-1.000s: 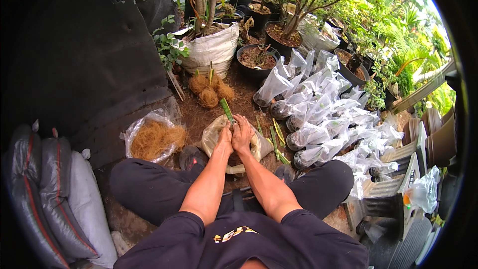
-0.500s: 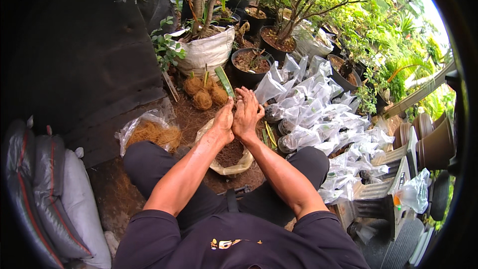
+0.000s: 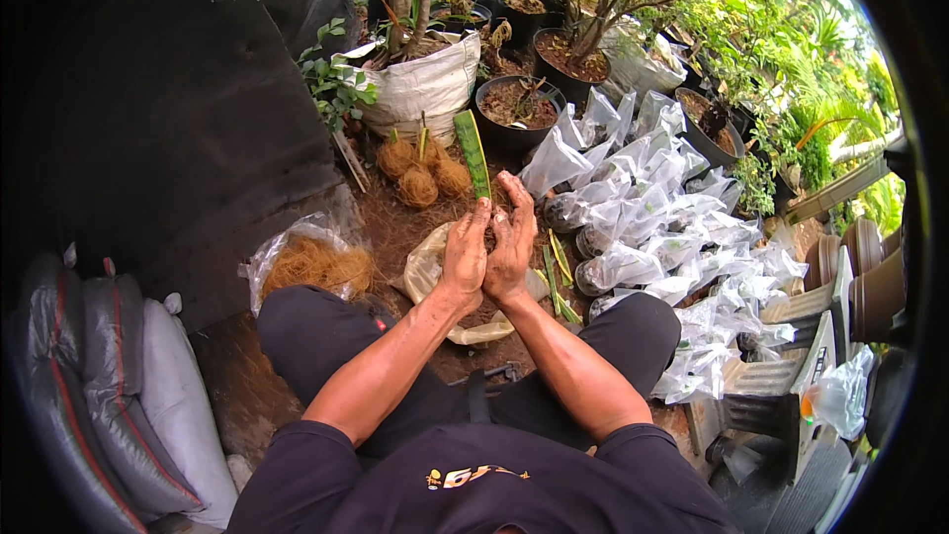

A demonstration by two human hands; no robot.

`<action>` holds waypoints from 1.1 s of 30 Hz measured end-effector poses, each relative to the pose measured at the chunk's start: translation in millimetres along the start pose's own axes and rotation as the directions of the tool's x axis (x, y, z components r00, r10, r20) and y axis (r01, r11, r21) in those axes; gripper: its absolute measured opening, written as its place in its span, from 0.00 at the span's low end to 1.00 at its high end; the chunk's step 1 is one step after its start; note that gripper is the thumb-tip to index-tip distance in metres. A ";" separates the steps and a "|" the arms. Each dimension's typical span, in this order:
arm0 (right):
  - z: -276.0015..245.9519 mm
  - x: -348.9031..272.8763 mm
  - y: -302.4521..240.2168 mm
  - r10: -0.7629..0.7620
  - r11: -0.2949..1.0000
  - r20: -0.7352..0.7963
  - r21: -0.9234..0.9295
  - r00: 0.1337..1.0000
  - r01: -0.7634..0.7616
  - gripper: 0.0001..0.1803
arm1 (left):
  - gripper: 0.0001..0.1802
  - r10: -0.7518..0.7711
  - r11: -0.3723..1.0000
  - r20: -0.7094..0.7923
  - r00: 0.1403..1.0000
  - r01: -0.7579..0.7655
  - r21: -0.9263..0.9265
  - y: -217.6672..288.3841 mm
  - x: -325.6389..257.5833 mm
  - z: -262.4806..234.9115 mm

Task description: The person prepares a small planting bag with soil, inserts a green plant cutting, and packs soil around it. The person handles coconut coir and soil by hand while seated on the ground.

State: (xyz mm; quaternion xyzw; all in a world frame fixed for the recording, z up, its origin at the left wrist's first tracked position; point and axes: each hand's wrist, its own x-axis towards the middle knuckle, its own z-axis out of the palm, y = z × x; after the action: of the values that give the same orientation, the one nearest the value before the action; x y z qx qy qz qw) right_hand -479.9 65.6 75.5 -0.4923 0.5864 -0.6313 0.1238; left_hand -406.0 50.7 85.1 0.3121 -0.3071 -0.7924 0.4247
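Observation:
A green leaf cutting (image 3: 473, 153) with yellowish edges stands upright above my hands. Its lower end sits at the fingers of my left hand (image 3: 465, 255), which are closed around it. My right hand (image 3: 511, 252) is cupped against the left, fingers curved, with a dark clump of soil (image 3: 489, 235) between the palms. Both hands are smeared with dirt. Beneath them is an open pale plastic bag (image 3: 425, 262), its soil mostly hidden by my wrists. Just beyond lie several coir-wrapped balls (image 3: 417, 187), with short green cuttings poking up from them.
Loose brown coir (image 3: 316, 269) fills a clear bag by my left knee. Leaf strips (image 3: 560, 272) lie right of the soil bag. Many clear plastic bags (image 3: 643, 227) cover the right side. Potted plants (image 3: 517, 104) stand behind; filled sacks (image 3: 178, 405) lean at the left.
My hands have turned more upright and cup closer together, with soil now visible between them. The leaf cutting stands straighter. The whole view has shifted slightly.

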 end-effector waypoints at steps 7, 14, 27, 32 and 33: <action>14.6 -4.3 1.5 0.126 0.912 0.014 0.391 0.992 -0.121 0.25 | 0.23 0.085 0.992 -0.034 0.996 -0.082 0.093 9.5 0.5 -4.4; 7.3 -1.2 -2.7 0.079 0.967 -0.015 0.244 0.997 -0.073 0.25 | 0.27 0.022 0.993 -0.149 0.989 -0.004 0.119 3.7 -0.8 2.0; 20.9 34.1 -7.4 0.158 0.907 0.012 0.394 0.987 -0.150 0.28 | 0.22 0.042 0.967 0.043 0.998 -0.030 -0.254 25.9 13.8 -0.5; 33.0 26.3 -1.8 0.021 0.981 -0.119 0.194 0.993 0.002 0.26 | 0.14 0.105 0.977 0.022 0.994 -0.099 -0.192 20.5 24.4 -12.8; 37.6 23.1 -2.2 0.119 0.931 -0.120 0.358 0.986 -0.069 0.26 | 0.14 0.094 0.976 -0.027 0.995 -0.097 -0.196 18.8 26.0 -16.6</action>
State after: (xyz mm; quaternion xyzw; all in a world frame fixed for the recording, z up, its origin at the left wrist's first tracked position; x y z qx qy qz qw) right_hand -461.3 26.0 82.0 -0.3881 0.4937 -0.7524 0.1990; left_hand -395.9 16.1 82.9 0.2606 -0.2381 -0.7948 0.4937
